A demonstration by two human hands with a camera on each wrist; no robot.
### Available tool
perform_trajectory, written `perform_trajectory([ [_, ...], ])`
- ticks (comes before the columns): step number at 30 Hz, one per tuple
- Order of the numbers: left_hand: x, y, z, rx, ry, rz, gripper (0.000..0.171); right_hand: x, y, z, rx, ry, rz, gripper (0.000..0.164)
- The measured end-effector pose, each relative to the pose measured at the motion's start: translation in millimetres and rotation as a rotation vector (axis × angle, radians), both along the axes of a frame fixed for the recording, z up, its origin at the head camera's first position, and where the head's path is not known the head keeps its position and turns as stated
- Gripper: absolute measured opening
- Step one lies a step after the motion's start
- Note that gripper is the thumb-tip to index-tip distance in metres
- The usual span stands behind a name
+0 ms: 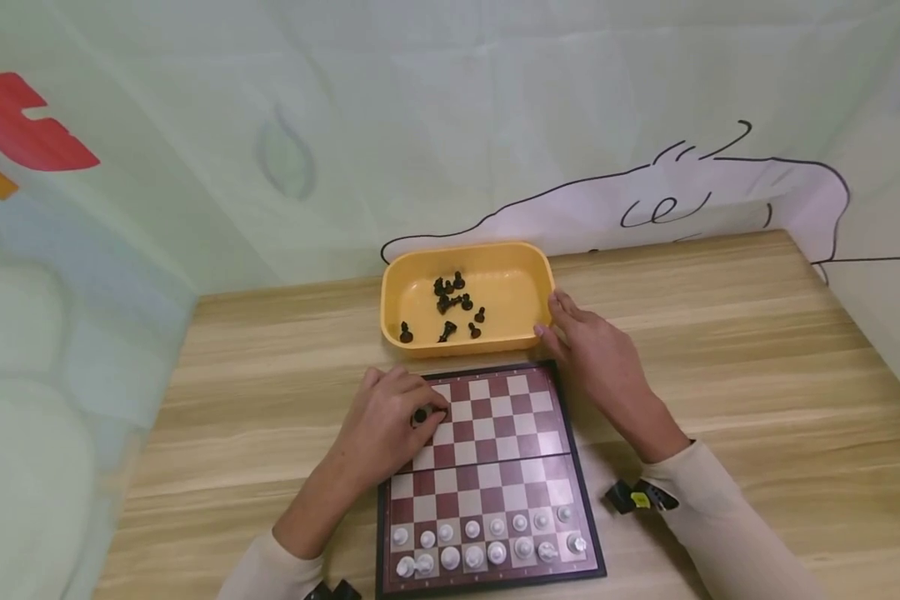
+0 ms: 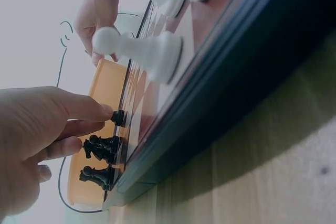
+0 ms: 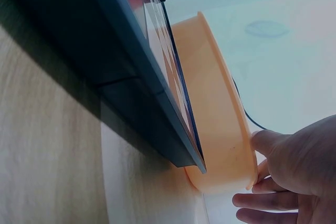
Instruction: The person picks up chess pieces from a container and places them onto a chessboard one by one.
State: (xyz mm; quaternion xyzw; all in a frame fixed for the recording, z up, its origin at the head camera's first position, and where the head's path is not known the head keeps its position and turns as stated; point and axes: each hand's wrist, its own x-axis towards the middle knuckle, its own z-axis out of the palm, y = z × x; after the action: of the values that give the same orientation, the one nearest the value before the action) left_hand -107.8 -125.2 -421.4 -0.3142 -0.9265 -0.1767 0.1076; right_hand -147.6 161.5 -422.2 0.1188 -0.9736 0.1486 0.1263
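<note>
My left hand (image 1: 386, 421) reaches over the far left part of the chessboard (image 1: 487, 452). Its thumb and index finger pinch a small black pawn (image 2: 119, 118), whose base is right at the board. Beside that pawn, in the left wrist view, black chess pieces (image 2: 97, 177) stand near the board's edge; from above the hand mostly hides them. My right hand (image 1: 603, 354) holds the right end of a yellow tub (image 1: 465, 348), thumb and fingers at its rim. Several black chess pieces (image 1: 447, 332) lie or stand inside the tub, mostly towards its left half.
White chess pieces (image 1: 472, 529) stand in two rows along the board's near side. The tub sits just beyond the board's far edge, close to a printed cloth backdrop (image 1: 420, 125). Wooden tabletop (image 1: 720, 358) extends to both sides.
</note>
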Motion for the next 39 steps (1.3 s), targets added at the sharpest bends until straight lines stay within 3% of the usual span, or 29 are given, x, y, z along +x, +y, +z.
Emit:
perform_trajectory([
  [17, 0.2, -2.2, 1.5, -0.033, -0.022, -0.022, 0.015, 1.5, 0.4, -1.7, 0.001, -0.015, -0.006, 0.060],
  [24, -1.0, -3.2, 7.9, 0.063, -0.042, -0.034, 0.016, 1.1, -0.9, -2.8, 0.011, -0.005, -0.007, 0.061],
  [33, -11.4, -6.6, 20.7, 0.095, -0.017, -0.032, 0.016, -0.4, -0.9, 0.7, 0.001, 0.011, 0.010, 0.059],
  [39, -23.5, -8.3, 28.8, 0.108, 0.054, -0.044, 0.014, 1.0, -1.4, 0.1, -0.006, 0.010, 0.010, 0.059],
])
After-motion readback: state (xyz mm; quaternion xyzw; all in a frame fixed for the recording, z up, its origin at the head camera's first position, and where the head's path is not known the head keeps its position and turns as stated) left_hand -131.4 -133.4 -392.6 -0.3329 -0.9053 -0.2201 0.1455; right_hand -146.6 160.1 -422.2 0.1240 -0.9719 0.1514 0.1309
